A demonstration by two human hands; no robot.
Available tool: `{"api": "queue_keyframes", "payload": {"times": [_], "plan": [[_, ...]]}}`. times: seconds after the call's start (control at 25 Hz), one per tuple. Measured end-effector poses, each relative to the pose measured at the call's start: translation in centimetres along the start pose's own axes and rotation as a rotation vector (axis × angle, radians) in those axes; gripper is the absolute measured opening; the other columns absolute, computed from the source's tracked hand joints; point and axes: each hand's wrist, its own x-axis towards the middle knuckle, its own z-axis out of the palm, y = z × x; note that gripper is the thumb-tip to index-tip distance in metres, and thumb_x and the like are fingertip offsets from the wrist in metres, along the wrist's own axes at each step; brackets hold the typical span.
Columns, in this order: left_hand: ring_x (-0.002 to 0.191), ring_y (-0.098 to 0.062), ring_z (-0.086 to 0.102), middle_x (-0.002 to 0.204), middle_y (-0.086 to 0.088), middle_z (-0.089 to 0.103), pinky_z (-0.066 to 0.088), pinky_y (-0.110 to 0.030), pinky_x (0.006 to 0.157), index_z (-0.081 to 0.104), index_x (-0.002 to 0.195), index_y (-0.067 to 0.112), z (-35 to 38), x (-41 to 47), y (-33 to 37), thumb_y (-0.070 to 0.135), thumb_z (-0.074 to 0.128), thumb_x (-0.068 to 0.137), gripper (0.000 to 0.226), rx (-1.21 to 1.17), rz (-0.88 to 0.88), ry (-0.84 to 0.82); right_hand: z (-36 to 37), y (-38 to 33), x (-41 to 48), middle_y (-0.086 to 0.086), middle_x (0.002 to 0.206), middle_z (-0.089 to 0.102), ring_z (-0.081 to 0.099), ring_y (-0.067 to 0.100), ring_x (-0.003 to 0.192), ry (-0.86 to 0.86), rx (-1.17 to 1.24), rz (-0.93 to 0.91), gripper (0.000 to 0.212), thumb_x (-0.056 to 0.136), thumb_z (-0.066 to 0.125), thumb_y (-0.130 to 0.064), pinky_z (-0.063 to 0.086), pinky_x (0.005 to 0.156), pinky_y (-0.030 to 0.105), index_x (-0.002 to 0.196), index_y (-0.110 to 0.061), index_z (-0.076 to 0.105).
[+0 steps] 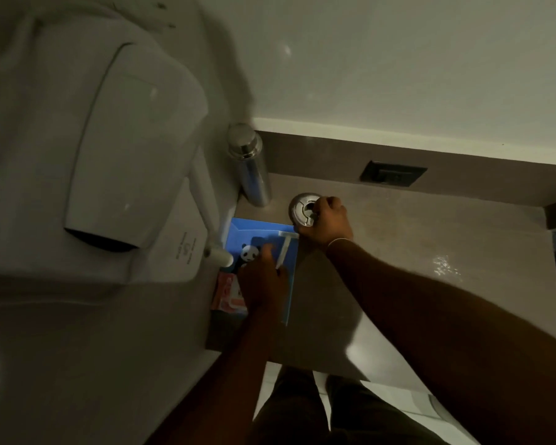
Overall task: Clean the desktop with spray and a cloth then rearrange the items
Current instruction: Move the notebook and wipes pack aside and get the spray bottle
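Rearranging stage, by the look of it. Your left hand pinches a white razor over the blue folder; right hand, fingers curled, grips the round metal disc near the steel bottle. Lower the razor flat, slowly.

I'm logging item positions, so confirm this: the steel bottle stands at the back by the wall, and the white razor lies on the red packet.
Not quite. In the head view the white razor lies on the blue folder, not the red packet. The steel bottle does stand by the wall.
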Motion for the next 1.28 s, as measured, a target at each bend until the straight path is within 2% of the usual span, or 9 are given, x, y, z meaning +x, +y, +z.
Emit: {"api": "queue_keyframes", "payload": {"times": [0.16, 0.32, 0.44, 0.56, 0.76, 0.92, 1.0, 1.12, 1.28], "plan": [[0.11, -0.03, 0.069, 0.113, -0.003, 0.074, 0.046, -0.048, 0.102, 0.061, 0.119, 0.027, 1.0, 0.4, -0.5, 0.039, 0.075, 0.088, 0.037, 0.154, 0.03, -0.02, 0.9, -1.6, 1.0, 0.012, 0.152, 0.042, 0.046, 0.035, 0.136, 0.005, -0.018, -0.024, 0.066, 0.082, 0.084, -0.044, 0.048, 0.112, 0.046, 0.136, -0.015, 0.06], [0.113, -0.031, 0.067, 0.115, -0.004, 0.074, 0.041, -0.051, 0.107, 0.061, 0.124, 0.028, 1.8, 0.9, -0.8, 0.047, 0.071, 0.091, 0.039, 0.166, 0.082, 0.014, 0.7, -2.3, 1.9, 0.011, 0.158, 0.038, 0.048, 0.033, 0.14, -0.049, 0.008, -0.064, 0.07, 0.082, 0.086, -0.044, 0.047, 0.116, 0.047, 0.139, -0.014, 0.059], [0.114, -0.032, 0.067, 0.115, -0.005, 0.074, 0.04, -0.054, 0.109, 0.062, 0.123, 0.028, 2.2, 1.3, -0.8, 0.046, 0.074, 0.089, 0.039, 0.209, 0.109, 0.012, 0.1, -1.9, 2.0, 0.01, 0.168, 0.029, 0.041, 0.035, 0.149, -0.076, 0.025, -0.063, 0.077, 0.08, 0.088, -0.039, 0.042, 0.121, 0.049, 0.145, -0.014, 0.056], [0.122, -0.033, 0.064, 0.121, -0.004, 0.074, 0.036, -0.057, 0.116, 0.062, 0.126, 0.03, 2.6, 1.5, -0.8, 0.045, 0.073, 0.09, 0.041, 0.246, 0.11, -0.023, -0.8, -0.1, 0.6, 0.011, 0.172, 0.025, 0.034, 0.036, 0.154, -0.044, 0.007, -0.07, 0.083, 0.082, 0.085, -0.043, 0.037, 0.125, 0.049, 0.153, -0.018, 0.048], [0.143, -0.031, 0.049, 0.143, -0.004, 0.063, 0.028, -0.056, 0.123, 0.054, 0.141, 0.031, 2.9, 0.7, -1.1, 0.046, 0.061, 0.099, 0.045, 0.327, 0.157, -0.073, -2.5, 3.9, -3.2, 0.007, 0.174, 0.022, 0.034, 0.033, 0.155, 0.029, -0.024, 0.029, 0.081, 0.091, 0.071, -0.056, 0.037, 0.125, 0.051, 0.157, -0.022, 0.04], [0.111, -0.029, 0.068, 0.123, -0.008, 0.073, 0.047, -0.05, 0.104, 0.064, 0.135, 0.021, 2.5, -1.0, -0.5, 0.058, 0.058, 0.1, 0.052, 0.362, 0.232, 0.086, -4.1, 6.1, -5.6, 0.01, 0.173, 0.024, 0.034, 0.036, 0.154, 0.072, -0.063, -0.004, 0.077, 0.095, 0.065, -0.056, 0.035, 0.126, 0.05, 0.159, -0.021, 0.039], [0.107, -0.027, 0.071, 0.121, -0.009, 0.075, 0.052, -0.048, 0.097, 0.068, 0.132, 0.018, 2.8, -2.3, 0.6, 0.057, 0.059, 0.1, 0.051, 0.349, 0.332, 0.153, -4.9, 7.0, -6.5, 0.011, 0.174, 0.021, 0.028, 0.035, 0.157, 0.087, -0.128, -0.013, 0.077, 0.097, 0.061, -0.057, 0.029, 0.128, 0.052, 0.161, -0.021, 0.036], [0.131, -0.026, 0.064, 0.142, -0.006, 0.067, 0.047, -0.051, 0.111, 0.063, 0.141, 0.021, 3.3, -3.5, 4.8, 0.046, 0.06, 0.099, 0.049, 0.341, 0.472, 0.147, -6.3, 8.1, -7.6, 0.009, 0.177, 0.007, 0.01, 0.032, 0.164, 0.043, -0.219, 0.008, 0.082, 0.1, 0.051, -0.062, 0.015, 0.132, 0.055, 0.167, -0.025, 0.02], [0.158, -0.024, 0.031, 0.168, -0.003, 0.038, 0.026, -0.054, 0.129, 0.037, 0.158, 0.025, 4.4, -4.6, 11.7, 0.046, 0.038, 0.104, 0.058, 0.334, 0.559, -0.076, -7.3, 10.6, -9.4, 0.006, 0.178, -0.003, -0.001, 0.03, 0.165, 0.04, -0.249, 0.029, 0.078, 0.104, 0.041, -0.06, 0.009, 0.133, 0.057, 0.168, -0.029, 0.009]]}}
